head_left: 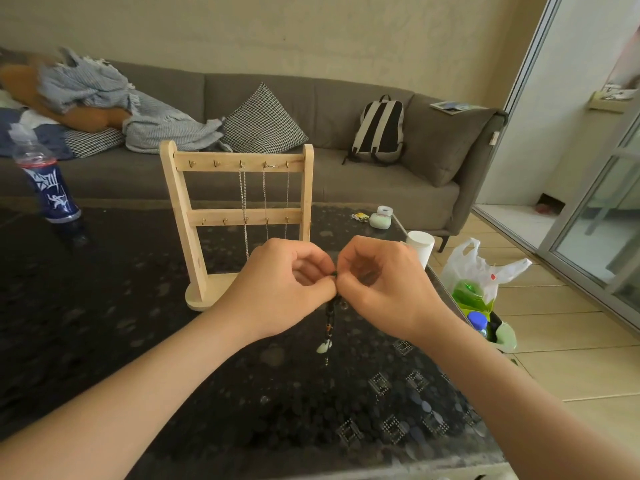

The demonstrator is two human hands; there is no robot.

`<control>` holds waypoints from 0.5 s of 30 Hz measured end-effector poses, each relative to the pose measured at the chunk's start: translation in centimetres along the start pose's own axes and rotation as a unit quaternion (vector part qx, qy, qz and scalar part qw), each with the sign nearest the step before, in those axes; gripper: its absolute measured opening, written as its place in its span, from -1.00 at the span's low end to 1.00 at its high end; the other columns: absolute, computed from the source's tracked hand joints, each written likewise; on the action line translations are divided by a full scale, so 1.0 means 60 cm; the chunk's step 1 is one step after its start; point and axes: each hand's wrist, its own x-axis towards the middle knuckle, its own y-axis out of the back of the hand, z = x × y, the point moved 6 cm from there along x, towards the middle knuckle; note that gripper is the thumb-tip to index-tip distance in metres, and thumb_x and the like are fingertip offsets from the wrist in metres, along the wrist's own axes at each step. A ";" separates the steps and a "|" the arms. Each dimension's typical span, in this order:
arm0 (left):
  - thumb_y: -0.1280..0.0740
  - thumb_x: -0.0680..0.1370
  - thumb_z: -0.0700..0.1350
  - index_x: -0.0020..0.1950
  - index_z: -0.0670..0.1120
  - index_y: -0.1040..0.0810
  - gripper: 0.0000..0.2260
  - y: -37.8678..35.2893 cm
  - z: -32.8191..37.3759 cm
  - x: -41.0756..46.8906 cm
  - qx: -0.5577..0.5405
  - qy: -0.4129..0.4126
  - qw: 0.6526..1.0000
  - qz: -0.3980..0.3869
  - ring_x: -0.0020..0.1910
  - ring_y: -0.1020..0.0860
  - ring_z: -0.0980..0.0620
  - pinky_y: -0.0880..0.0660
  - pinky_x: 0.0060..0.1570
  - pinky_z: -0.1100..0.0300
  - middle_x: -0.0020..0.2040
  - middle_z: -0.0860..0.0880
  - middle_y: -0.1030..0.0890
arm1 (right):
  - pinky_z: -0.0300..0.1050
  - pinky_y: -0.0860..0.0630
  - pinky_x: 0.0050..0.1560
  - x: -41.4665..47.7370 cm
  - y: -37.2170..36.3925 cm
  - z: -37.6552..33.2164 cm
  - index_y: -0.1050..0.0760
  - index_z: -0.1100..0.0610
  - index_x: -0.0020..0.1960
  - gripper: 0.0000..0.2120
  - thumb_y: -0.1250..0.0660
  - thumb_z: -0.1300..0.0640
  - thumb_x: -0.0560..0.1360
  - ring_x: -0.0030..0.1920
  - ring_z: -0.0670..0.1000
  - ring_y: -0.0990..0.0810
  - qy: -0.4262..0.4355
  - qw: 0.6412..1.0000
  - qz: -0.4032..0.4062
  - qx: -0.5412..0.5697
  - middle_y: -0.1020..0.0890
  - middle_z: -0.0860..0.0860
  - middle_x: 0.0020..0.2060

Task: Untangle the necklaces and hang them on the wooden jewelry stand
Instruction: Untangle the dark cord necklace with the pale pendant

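Necklace: a dark beaded necklace (329,323) is held in front of the stand, hanging straight down to a pale pendant (324,347) above the table (104,306).
Left hand (287,289): curled, its top end pinched.
Right hand (384,289): curled, the same spot pinched, the two hands almost touching.
Stand (180,216): upright, just beyond the hands; silver chains (244,202) are hung on the right-side hooks, the left upper hooks are bare, nearer the left hand.
Hidden: the pinched spot is covered by fingertips; clasp or knot cannot be told.

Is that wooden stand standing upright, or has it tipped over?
Upright: the wooden stand rests on its round base, and silver chains hang straight down from its top hooks.
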 end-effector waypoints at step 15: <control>-0.43 0.61 -0.03 0.08 0.03 -0.66 -0.92 -0.007 0.030 -0.003 0.161 -0.127 0.979 0.021 -0.11 -0.64 0.18 -0.62 -0.04 0.15 -0.13 0.18 -0.65 | -0.10 -0.46 -0.29 0.010 -0.007 0.013 -0.53 0.04 -0.20 -0.86 -0.33 0.16 0.54 -0.39 -0.10 -0.47 -0.081 0.996 -0.048 0.008 -0.59 -0.04 -0.42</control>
